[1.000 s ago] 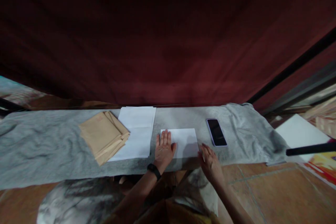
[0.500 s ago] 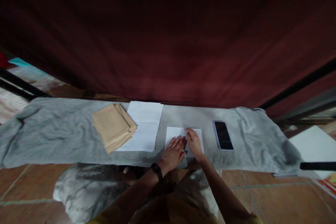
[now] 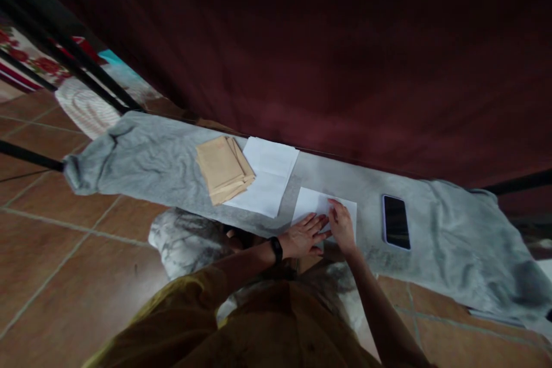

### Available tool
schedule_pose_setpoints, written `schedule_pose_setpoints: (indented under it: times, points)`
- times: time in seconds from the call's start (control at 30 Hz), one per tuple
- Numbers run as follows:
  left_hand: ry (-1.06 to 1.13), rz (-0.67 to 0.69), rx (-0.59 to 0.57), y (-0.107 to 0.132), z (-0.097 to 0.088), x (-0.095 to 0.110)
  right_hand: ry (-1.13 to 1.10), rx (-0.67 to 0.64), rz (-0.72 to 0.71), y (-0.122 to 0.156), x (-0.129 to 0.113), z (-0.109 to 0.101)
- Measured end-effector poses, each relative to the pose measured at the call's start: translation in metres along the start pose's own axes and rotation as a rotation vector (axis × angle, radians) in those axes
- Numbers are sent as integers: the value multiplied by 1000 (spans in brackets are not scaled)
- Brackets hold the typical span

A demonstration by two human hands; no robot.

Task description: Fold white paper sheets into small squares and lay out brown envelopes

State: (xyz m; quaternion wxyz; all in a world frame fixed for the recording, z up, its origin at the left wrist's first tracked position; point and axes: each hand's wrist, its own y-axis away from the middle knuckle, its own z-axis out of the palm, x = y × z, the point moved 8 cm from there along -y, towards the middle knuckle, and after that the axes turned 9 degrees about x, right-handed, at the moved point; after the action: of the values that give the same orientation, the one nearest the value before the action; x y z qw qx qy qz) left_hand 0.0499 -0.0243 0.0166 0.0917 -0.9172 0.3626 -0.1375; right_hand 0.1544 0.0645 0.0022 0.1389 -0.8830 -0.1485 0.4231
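A folded white sheet of paper (image 3: 313,203) lies on the grey cloth (image 3: 155,161) in front of me. My left hand (image 3: 304,237), with a black band on the wrist, lies flat on the sheet's near edge, fingers stretched out. My right hand (image 3: 342,225) rests on the sheet beside it, fingers together and pressing down toward its far edge. Neither hand holds anything. A stack of white sheets (image 3: 267,175) lies to the left, with a pile of brown envelopes (image 3: 223,168) partly over it.
A dark phone (image 3: 395,222) lies face up on the cloth right of my hands. A dark red curtain (image 3: 345,57) hangs behind the cloth. Brown floor tiles (image 3: 64,253) spread at left, with black metal bars (image 3: 64,63) at upper left.
My right hand moved from the sheet's right edge onto the sheet beside my left hand. My head turned, so the whole scene now sits tilted and shifted.
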Motion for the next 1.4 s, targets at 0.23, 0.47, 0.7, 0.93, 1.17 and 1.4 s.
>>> schedule_pose_setpoints:
  times: [0.23,0.47,0.7,0.93,1.17,1.4]
  points:
    - [15,-7,-9,1,1,0,52,-91,-128,54,-7,-12]
    - [18,4,19,3,4,1,167,-83,-125,85,-2,-30]
    - [8,1,27,3,-1,-1,208,-13,-115,93,0,-42]
    - [-33,-87,25,13,1,-16,177,213,111,84,30,-70]
    - [14,-105,23,13,5,-18,62,267,426,61,41,-75]
    - [100,-293,90,1,-8,-15,-166,219,542,45,15,-80]
